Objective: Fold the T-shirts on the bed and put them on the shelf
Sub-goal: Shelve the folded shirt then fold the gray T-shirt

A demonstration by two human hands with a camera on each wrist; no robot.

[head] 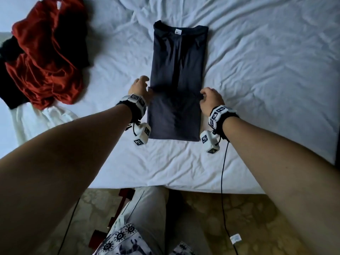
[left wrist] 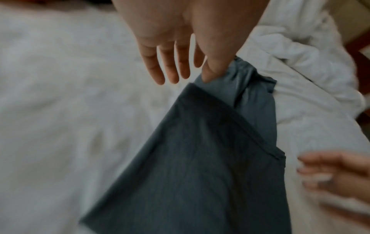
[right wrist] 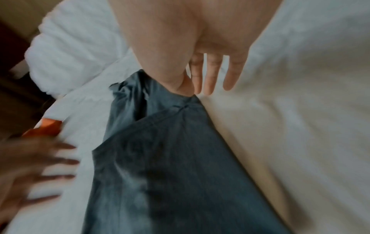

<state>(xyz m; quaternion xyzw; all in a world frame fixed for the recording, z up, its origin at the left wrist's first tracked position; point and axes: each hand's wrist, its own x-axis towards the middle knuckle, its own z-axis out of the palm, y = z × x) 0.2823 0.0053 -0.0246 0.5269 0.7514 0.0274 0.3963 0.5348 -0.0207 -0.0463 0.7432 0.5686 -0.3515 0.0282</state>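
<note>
On the white wrinkled bed sheet (head: 257, 74) lies our long dark grey T-shirt (head: 176, 80), sides folded in already. Our left hand (head: 140, 87) and right hand (head: 211, 99) sit at its two edges, fingers loose, thumbs touching the cloth. We think folding it in half comes next. Left of it, a red crumpled shirt (head: 44, 57) waits. No shelf shows.
</note>
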